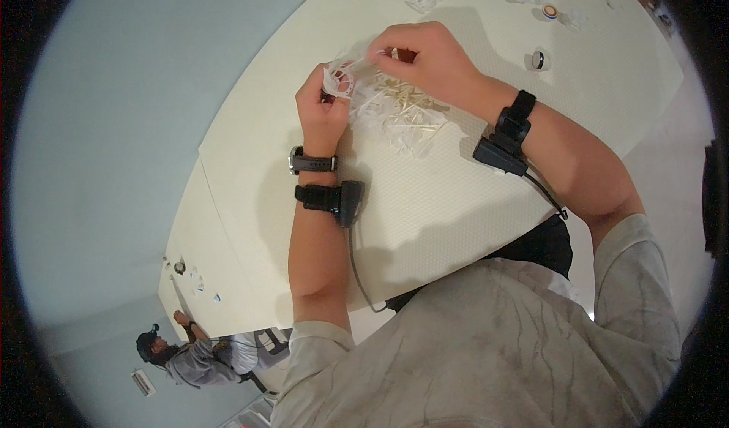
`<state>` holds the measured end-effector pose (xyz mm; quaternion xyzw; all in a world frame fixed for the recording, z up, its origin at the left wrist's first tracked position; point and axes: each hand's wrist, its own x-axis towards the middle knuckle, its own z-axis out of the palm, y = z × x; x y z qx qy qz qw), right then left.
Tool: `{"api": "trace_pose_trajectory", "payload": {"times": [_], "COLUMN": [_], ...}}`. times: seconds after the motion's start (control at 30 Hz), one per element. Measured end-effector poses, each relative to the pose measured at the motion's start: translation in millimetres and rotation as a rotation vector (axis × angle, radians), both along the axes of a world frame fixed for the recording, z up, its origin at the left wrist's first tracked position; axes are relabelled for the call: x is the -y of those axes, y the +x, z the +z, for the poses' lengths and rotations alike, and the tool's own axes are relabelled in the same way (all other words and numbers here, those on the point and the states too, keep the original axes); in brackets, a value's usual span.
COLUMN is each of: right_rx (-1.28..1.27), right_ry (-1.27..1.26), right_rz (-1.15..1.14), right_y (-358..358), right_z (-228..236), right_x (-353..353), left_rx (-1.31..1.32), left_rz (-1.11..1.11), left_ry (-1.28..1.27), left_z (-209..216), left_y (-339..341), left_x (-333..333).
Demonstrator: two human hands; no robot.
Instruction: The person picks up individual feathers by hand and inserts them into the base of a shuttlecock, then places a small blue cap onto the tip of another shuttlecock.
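Two bare hands work a white ring-shaped piece and thin plastic over a pale worktop [425,208].
Nearest, a watch [313,160] and black strapped devices [351,204] sit on the forearms; beyond, the left hand [320,116] has its fingers clamped on the white ring-shaped piece [331,81], held just beside a loose pile of pale sticks and clear wrapping [406,109], while the right hand [431,54] has thumb and fingers together on the thin plastic [363,63]; farther off lie a clear cup with a dark band [539,60], crumpled clear plastic [425,1] and round lidded pots [549,11].
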<state>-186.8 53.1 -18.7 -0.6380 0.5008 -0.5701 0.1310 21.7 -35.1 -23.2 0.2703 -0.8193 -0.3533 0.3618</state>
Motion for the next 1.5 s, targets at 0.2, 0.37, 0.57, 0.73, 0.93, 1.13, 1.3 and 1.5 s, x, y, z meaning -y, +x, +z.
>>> {"api": "trace_pose_trajectory", "payload": {"times": [0.2,0.37,0.57,0.73,0.93,1.13,1.3,1.5], "right_rx": [-0.106,-0.204,-0.241,-0.256,-0.198,-0.047,0.058,0.082], "right_ry": [-0.064,0.033,0.021,0.000,-0.017,0.021,0.087,0.080], "right_rz": [-0.016,0.012,-0.016,-0.020,-0.013,-0.002,-0.006,-0.001], "right_y": [0.0,-0.4,1.7,2.1,4.0,7.8,10.9,12.1], "right_z": [4.7,7.6,7.9,10.6,7.4,6.6,9.2,7.2], "right_x": [-2.8,-3.8,-3.8,-5.0,-2.0,-1.2,-3.1,-2.0], "left_rx": [0.061,0.100,0.094,0.106,0.139,0.084,0.093,0.110], "left_rz": [0.001,-0.014,-0.032,-0.029,-0.017,0.019,0.022,0.038], "left_ry": [-0.042,-0.142,-0.237,-0.279,-0.281,-0.293,-0.305,-0.293], "left_z": [1.0,0.6,-0.5,2.5,2.7,-0.5,1.1,3.2], "left_y": [0.1,-1.3,-3.3,-4.9,-3.4,-7.1,-8.2,-9.4], "left_x": [0.1,3.1,4.5,0.9,0.9,-1.4,-3.9,-7.1]}}
